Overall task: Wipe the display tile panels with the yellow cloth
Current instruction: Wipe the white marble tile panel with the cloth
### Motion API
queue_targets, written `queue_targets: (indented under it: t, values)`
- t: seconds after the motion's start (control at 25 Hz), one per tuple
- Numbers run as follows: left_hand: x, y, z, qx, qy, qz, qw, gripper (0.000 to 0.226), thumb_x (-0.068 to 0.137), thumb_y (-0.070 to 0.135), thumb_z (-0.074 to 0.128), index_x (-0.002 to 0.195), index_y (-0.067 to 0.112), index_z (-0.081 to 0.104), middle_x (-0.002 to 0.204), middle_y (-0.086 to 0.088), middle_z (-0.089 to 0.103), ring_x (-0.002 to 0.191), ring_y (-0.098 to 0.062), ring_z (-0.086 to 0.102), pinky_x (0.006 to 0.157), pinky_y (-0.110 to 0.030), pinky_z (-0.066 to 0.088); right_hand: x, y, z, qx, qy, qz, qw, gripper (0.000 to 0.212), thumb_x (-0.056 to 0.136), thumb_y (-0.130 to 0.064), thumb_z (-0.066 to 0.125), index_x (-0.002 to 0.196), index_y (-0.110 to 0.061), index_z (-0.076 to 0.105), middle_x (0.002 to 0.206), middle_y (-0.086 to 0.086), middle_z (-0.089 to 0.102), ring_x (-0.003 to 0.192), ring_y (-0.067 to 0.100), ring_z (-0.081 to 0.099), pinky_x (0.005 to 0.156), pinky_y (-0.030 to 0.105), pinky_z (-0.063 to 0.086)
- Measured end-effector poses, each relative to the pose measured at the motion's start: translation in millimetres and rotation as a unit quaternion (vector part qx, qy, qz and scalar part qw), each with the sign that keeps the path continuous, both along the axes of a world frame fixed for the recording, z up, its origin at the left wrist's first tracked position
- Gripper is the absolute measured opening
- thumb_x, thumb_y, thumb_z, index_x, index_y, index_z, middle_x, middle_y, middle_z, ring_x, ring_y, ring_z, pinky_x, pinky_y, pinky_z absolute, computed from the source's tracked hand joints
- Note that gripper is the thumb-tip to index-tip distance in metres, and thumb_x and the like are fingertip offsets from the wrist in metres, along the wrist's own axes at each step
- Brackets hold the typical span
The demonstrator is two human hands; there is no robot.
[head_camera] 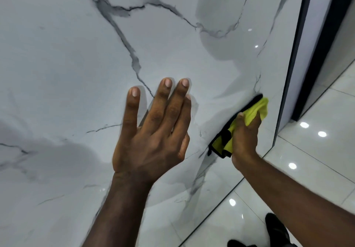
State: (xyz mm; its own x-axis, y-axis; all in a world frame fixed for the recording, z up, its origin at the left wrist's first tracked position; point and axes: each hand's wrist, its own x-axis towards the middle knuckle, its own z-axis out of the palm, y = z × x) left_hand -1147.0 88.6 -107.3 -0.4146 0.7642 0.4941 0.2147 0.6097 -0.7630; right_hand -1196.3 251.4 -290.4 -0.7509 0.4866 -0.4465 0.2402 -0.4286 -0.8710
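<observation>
right hand (pixel 245 137) grips yellow cloth (pixel 255 110) near marble tile panel's (pixel 67 54) right edge | left hand (pixel 151 129) spread, bracing | advice — firm overlapping strokes

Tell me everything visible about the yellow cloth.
The yellow cloth is bright lime-yellow with black edging, soft like microfibre, and crumpled into folds. The right hand grips its middle and presses it against the glossy marble-look tile panel, near the panel's right edge. One end sticks out above the hand, the other below it.
</observation>
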Motion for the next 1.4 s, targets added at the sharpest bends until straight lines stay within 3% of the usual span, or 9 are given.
queue_targets:
  t: [0.12,0.28,0.44,0.6,0.76,0.92,1.12,1.24,1.4]
  values:
    - [0.2,0.1,2.4,0.000,-0.018,0.005,1.000,0.053,0.098,0.023,0.063,0.150,0.011,0.065,0.169,-0.009,0.047,0.157,-0.029,0.044,0.128,-0.065,0.028,16.0,-17.8,28.1,0.155,0.176,-0.003,0.972,0.064,0.108,-0.040,0.048,0.163,-0.051,0.018,0.174,-0.019,0.018,0.160,0.001,0.017,0.128,0.023,0.021]
    - [12.4,-2.4,13.8,0.066,-0.094,0.011,0.993,0.049,0.101,0.024,0.059,0.148,0.010,0.067,0.174,-0.011,0.039,0.163,-0.028,0.032,0.136,-0.058,0.010,0.3,-20.4,71.1,0.040,0.072,-0.040,0.996,0.056,0.113,-0.037,0.043,0.165,-0.043,0.025,0.174,-0.007,0.024,0.157,0.012,0.029,0.129,0.042,0.026]
    - [48.2,-30.9,24.6,0.137,-0.102,0.038,0.985,0.049,0.100,0.029,0.062,0.146,0.012,0.069,0.176,-0.012,0.034,0.165,-0.031,0.027,0.136,-0.058,0.000,31.8,-45.6,123.5,0.336,0.337,-0.029,0.879,0.054,0.112,-0.035,0.048,0.164,-0.032,0.035,0.173,-0.004,0.026,0.159,0.012,0.026,0.129,0.034,0.022]
    - [81.6,-78.6,37.3,0.146,-0.079,0.048,0.985,0.051,0.100,0.030,0.063,0.148,0.016,0.067,0.178,-0.013,0.028,0.167,-0.034,0.022,0.136,-0.058,-0.002,22.7,-62.1,168.8,0.164,0.196,-0.074,0.964,0.053,0.113,-0.033,0.044,0.164,-0.038,0.033,0.173,-0.007,0.028,0.156,0.012,0.028,0.129,0.043,0.022]
    - [107.2,-118.4,50.4,0.184,-0.053,0.022,0.981,0.050,0.098,0.029,0.065,0.145,0.013,0.069,0.177,-0.014,0.030,0.166,-0.034,0.023,0.136,-0.058,-0.001,80.6,-109.5,166.1,0.415,0.385,-0.007,0.824,0.058,0.112,-0.038,0.051,0.166,-0.038,0.030,0.175,-0.004,0.024,0.159,0.008,0.023,0.129,0.030,0.020]
    - [112.9,-139.7,51.9,0.185,-0.065,-0.020,0.980,0.046,0.097,0.028,0.063,0.139,0.010,0.073,0.176,-0.015,0.033,0.166,-0.034,0.025,0.136,-0.058,0.001,58.0,-102.9,188.2,0.235,0.255,-0.033,0.937,0.064,0.103,-0.051,0.045,0.163,-0.050,0.026,0.169,-0.014,0.030,0.155,0.011,0.033,0.128,0.049,0.031]
    - [113.1,-146.8,45.5,0.166,-0.057,-0.036,0.984,0.048,0.100,0.026,0.052,0.141,0.008,0.069,0.174,-0.017,0.038,0.165,-0.035,0.027,0.136,-0.061,0.005,93.2,-125.6,169.0,0.414,0.368,-0.011,0.833,0.060,0.113,-0.033,0.051,0.166,-0.041,0.026,0.169,-0.014,0.032,0.156,0.005,0.030,0.129,0.031,0.027]
    - [113.3,-146.9,44.7,0.156,-0.059,-0.041,0.985,0.046,0.102,0.026,0.048,0.139,0.008,0.069,0.175,-0.019,0.034,0.166,-0.037,0.024,0.135,-0.062,0.004,85.1,-117.5,161.3,0.278,0.218,-0.014,0.935,0.059,0.113,-0.038,0.046,0.166,-0.045,0.022,0.170,-0.014,0.032,0.155,0.011,0.035,0.128,0.040,0.032]
    - [110.6,-144.1,42.8,0.175,-0.057,-0.047,0.982,0.039,0.100,0.027,0.055,0.130,0.009,0.074,0.171,-0.016,0.043,0.163,-0.036,0.032,0.134,-0.062,0.009,106.5,-126.3,141.5,0.443,0.363,0.012,0.820,0.062,0.111,-0.026,0.057,0.166,-0.035,0.028,0.167,-0.012,0.034,0.155,0.008,0.033,0.126,0.024,0.029]
